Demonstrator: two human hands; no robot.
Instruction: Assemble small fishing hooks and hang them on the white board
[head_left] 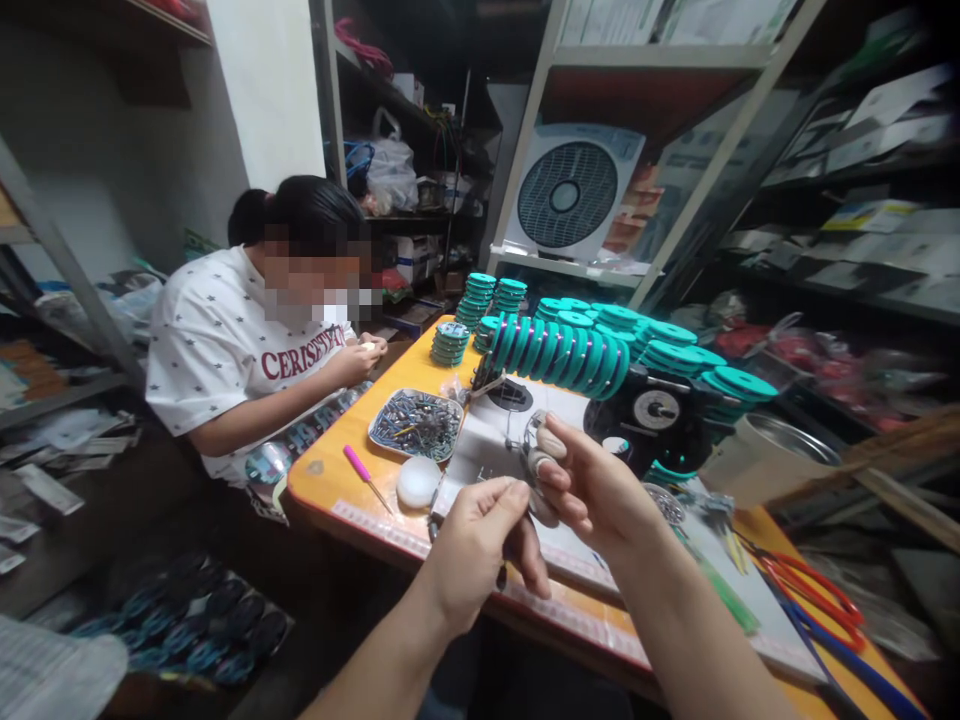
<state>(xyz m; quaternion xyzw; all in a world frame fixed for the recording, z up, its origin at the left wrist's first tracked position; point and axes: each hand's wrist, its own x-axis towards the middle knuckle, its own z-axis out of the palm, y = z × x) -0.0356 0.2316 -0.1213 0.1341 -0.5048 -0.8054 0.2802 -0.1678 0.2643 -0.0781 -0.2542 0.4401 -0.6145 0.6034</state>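
Note:
My left hand (480, 545) is closed over the near edge of the table, its thumb pressed against the index finger. Whatever it pinches is too small or hidden to name. Close beside it, my right hand (589, 485) has its fingers curled, with pale covers on some fingertips; what they hold, if anything, I cannot make out. Beyond the hands lies a white board (480, 440) with small metal bits on it. A row of teal discs (559, 355) stands on edge behind, next to a black device with a round dial (656, 408).
A tray of small metal parts (416, 425), a pink-handled screwdriver (364, 470) and a round white container (418, 483) sit at left. Stacked teal discs (667, 355) line the back. Red-handled pliers (817, 595) lie at right. Another person (217, 350) sits at left, hands raised.

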